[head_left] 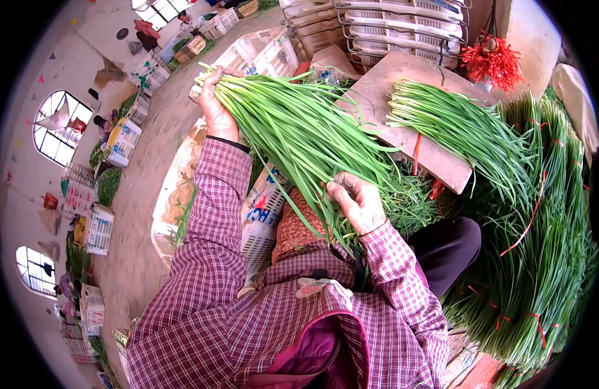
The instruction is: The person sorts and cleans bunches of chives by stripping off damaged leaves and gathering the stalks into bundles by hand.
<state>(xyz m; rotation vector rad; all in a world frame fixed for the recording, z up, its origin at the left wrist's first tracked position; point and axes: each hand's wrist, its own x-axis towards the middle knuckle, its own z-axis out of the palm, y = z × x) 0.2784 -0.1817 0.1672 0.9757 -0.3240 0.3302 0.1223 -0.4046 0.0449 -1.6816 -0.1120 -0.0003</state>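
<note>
A large loose bunch of green garlic chives (299, 123) stretches across my lap, pale stem ends at the upper left and leaf tips toward the lower right. My left hand (218, 109) is wrapped around the stem ends and holds the bunch up. At the lower edge of the leaves, my right hand (359, 202) has thumb and fingers pinched together on some chive leaves. A second pile of chives (455, 120) lies on a small board (393, 110) to the right, with a red tie (417, 153) hanging by the board's edge.
Tied chive bundles (533, 279) are heaped at my right. A cluster of red ties (492, 61) hangs above the board. White crates (403, 32) are stacked behind it, and another crate (263, 214) stands by my legs. Other people (186, 23) sit among crates along the far wall.
</note>
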